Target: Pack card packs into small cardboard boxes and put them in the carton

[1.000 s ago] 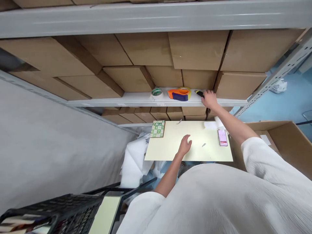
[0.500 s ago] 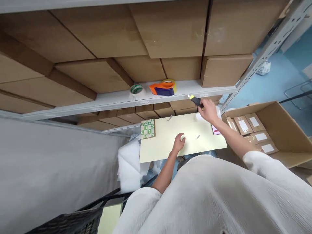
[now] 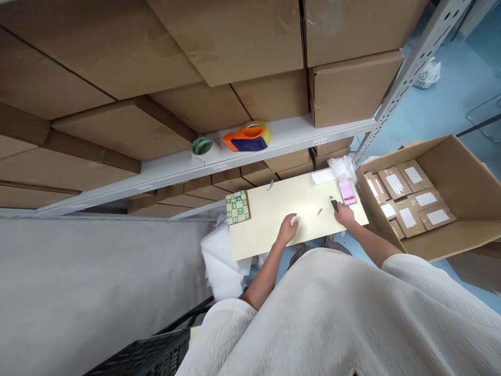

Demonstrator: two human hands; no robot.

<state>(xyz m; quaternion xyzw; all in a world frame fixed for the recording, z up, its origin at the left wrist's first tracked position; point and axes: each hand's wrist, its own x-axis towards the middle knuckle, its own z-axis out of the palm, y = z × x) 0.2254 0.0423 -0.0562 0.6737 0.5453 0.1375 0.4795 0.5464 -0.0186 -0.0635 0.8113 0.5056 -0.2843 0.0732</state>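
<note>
A: What might go wrong, starting at the left?
B: The patterned block (image 3: pixel 237 208) sits at the end of the pale board (image 3: pixel 264 227), so a bump from the left arm could knock it off. What props the board is hidden; heavy leaning might tilt it

A: And the left hand (image 3: pixel 287 230)?
B: Its fingers curl loosely around nothing I can see; I can't tell whether they touch the board. A careless leftward sweep of the cutter (image 3: pixel 333 203) could nick them, if its blade is out

A: Further right?
B: The right hand (image 3: pixel 344 214) has its fingers closed round the cutter, just beside the phone (image 3: pixel 347 192). A slip there might scratch the screen or nudge the phone away

A: How do they look?
B: Block green and white, with numbers in squares; board smooth, cream, slightly shiny. The cutter, over the board's right part, is slim and black with a yellow front; its blade is too small to make out
</note>
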